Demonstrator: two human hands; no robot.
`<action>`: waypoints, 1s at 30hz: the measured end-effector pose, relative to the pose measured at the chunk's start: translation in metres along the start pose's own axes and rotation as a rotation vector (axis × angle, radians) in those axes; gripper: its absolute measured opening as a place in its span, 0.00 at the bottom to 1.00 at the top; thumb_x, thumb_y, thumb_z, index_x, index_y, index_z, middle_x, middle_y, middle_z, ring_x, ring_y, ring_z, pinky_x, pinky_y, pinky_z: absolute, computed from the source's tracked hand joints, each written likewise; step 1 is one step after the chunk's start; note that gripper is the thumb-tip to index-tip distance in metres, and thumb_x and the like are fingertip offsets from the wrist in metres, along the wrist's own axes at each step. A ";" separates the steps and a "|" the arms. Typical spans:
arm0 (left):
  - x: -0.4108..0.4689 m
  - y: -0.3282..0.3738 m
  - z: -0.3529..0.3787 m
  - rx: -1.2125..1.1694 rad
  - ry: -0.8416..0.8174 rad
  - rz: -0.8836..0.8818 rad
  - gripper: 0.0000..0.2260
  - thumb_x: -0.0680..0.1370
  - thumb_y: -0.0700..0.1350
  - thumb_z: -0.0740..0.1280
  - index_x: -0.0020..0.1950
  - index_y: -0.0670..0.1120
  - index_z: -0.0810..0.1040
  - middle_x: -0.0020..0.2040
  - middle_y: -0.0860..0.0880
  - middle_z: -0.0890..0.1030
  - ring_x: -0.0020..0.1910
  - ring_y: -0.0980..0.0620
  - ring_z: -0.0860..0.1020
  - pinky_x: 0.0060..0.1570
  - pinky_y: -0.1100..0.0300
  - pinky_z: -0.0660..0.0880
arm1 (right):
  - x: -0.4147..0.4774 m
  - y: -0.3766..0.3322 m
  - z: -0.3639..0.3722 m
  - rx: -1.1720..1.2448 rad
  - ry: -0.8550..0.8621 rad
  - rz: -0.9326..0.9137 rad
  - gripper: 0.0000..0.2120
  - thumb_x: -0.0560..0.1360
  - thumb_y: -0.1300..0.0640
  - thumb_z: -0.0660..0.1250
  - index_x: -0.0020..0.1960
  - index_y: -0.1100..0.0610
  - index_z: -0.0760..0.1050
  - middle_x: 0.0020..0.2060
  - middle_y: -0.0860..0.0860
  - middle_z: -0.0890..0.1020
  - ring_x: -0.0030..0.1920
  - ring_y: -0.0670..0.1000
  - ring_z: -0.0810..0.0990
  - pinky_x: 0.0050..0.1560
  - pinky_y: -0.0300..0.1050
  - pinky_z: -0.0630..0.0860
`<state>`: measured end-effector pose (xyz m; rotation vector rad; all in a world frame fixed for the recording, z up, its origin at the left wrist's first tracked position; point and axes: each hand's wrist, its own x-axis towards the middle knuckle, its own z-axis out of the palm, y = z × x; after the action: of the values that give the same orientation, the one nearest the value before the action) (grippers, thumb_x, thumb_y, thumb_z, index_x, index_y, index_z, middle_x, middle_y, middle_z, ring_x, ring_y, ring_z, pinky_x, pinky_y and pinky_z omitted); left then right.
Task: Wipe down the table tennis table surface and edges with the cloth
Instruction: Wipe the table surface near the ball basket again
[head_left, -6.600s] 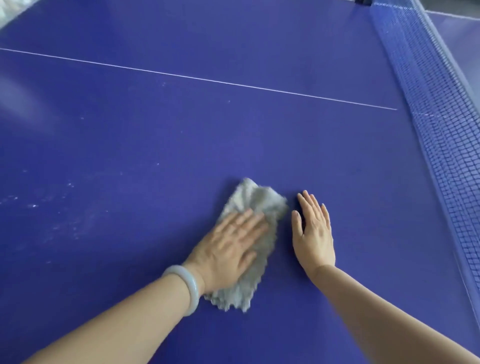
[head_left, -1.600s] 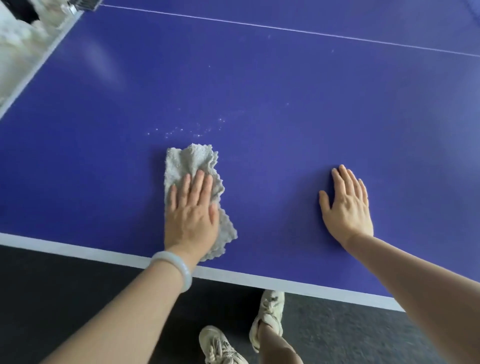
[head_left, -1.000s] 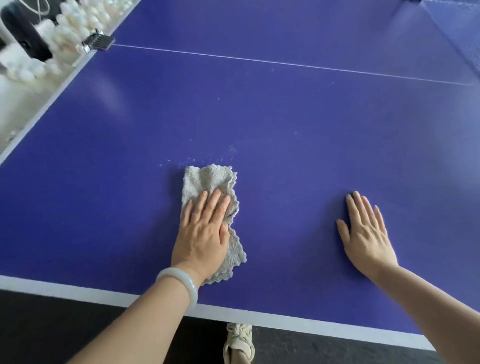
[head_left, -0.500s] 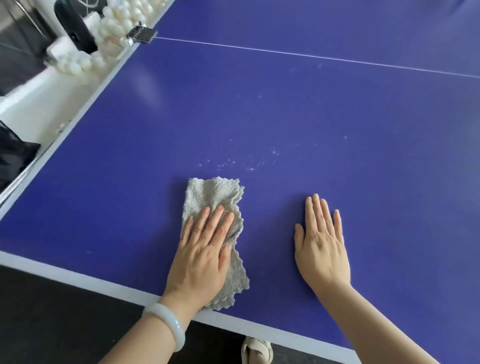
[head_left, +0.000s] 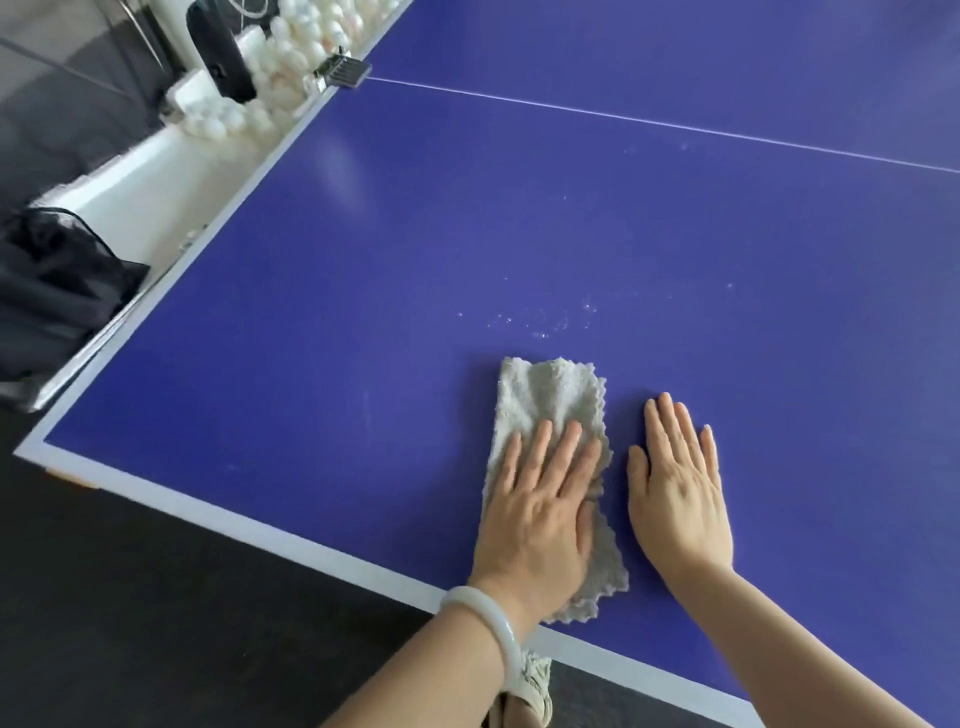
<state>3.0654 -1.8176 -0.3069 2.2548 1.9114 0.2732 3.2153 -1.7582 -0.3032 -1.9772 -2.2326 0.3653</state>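
Cloth (head_left: 551, 410) flat under left hand (head_left: 540, 512) on table (head_left: 363, 270); right hand (head_left: 678, 499) beside

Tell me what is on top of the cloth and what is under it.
The left hand lies flat on the cloth, which rests on the table. The surface beneath is covered.

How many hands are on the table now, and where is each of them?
2. The left hand presses flat on the grey cloth near the edge of the table; the right hand lies flat on the bare blue surface beside the cloth. None seems hidden.
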 end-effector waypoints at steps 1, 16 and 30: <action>-0.005 -0.012 -0.003 0.004 -0.009 0.044 0.25 0.83 0.51 0.53 0.80 0.51 0.57 0.81 0.52 0.54 0.80 0.49 0.49 0.76 0.44 0.54 | 0.000 0.000 0.000 -0.009 -0.002 -0.006 0.27 0.84 0.53 0.48 0.81 0.58 0.50 0.80 0.48 0.48 0.79 0.45 0.44 0.79 0.46 0.38; 0.010 -0.025 -0.013 0.026 0.114 -0.246 0.25 0.81 0.52 0.54 0.79 0.48 0.60 0.80 0.48 0.59 0.79 0.46 0.54 0.76 0.45 0.52 | 0.001 -0.003 0.001 0.046 0.008 0.020 0.27 0.84 0.50 0.45 0.81 0.57 0.50 0.80 0.48 0.49 0.79 0.45 0.44 0.78 0.45 0.37; 0.076 -0.103 -0.021 0.142 0.059 -0.251 0.25 0.84 0.52 0.50 0.81 0.49 0.52 0.81 0.51 0.50 0.80 0.50 0.47 0.78 0.50 0.43 | -0.002 -0.005 -0.004 0.124 0.015 0.022 0.26 0.84 0.50 0.47 0.81 0.54 0.50 0.79 0.44 0.49 0.78 0.40 0.41 0.79 0.44 0.38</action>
<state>2.9743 -1.7255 -0.3101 2.0785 2.2833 0.1748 3.2117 -1.7605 -0.2974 -1.9358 -2.1260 0.4774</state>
